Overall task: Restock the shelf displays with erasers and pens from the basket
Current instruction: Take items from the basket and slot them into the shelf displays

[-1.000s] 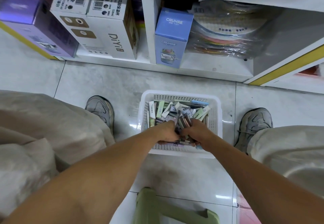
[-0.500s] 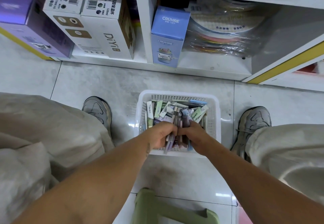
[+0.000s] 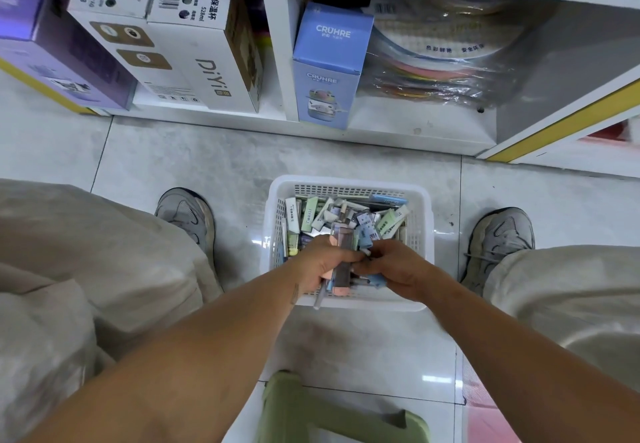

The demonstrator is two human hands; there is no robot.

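The blue box (image 3: pixel 329 64) reads "CRUHRE"; the white box (image 3: pixel 204 61) reads "DiYi" and "528ml".

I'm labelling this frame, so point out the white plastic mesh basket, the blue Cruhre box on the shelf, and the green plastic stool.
White plastic mesh basket (image 3: pixel 423 220): head view, right wall.
Blue Cruhre box (image 3: pixel 327 78): head view, front face.
Green plastic stool (image 3: pixel 294 408): head view, seat top.

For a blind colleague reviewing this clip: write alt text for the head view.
Both hands reach into a white basket of erasers and pens on the tiled floor; the left hand grips a bundle of pens, and the right hand curls round more items. Boxes sit on the shelf beyond, and a green stool stands nearest the camera.
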